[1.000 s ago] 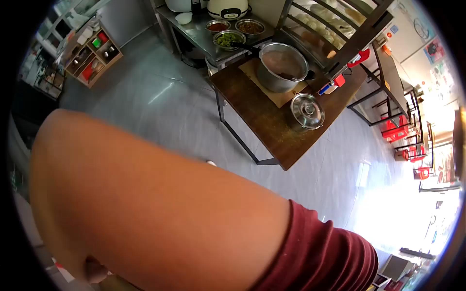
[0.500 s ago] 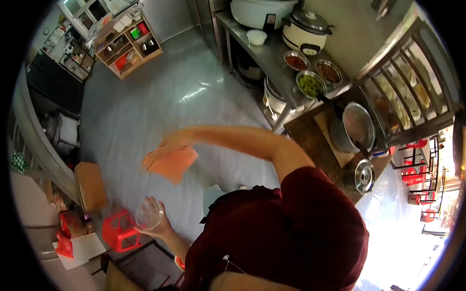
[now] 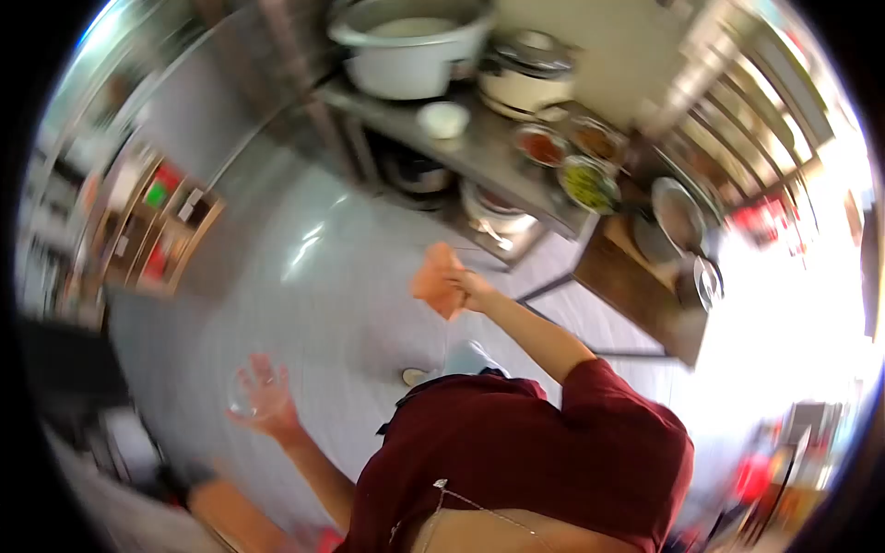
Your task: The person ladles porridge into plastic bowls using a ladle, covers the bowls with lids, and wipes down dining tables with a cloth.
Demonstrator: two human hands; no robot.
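A salmon-orange cloth (image 3: pixel 435 284), folded and hanging, is gripped in my right hand (image 3: pixel 468 286), out in front of my body above the floor. On the left, my left hand (image 3: pixel 269 405) has its fingers spread around a small clear round plastic container (image 3: pixel 243 394). The container is see-through and blurred, so its contents cannot be made out.
Ahead stands a metal counter (image 3: pixel 406 115) with a large rice cooker (image 3: pixel 396 64), a smaller cream cooker (image 3: pixel 525 78), a white bowl (image 3: pixel 443 120) and bowls of red, brown and green food (image 3: pixel 588 184). A wooden table (image 3: pixel 636 290) holds a metal pot (image 3: pixel 678 212). Left is a wooden shelf (image 3: pixel 171 230).
The view has turned and moved nearer the counter. My right hand has swung the cloth from the left over toward the right, away from the container, which my left hand still holds.
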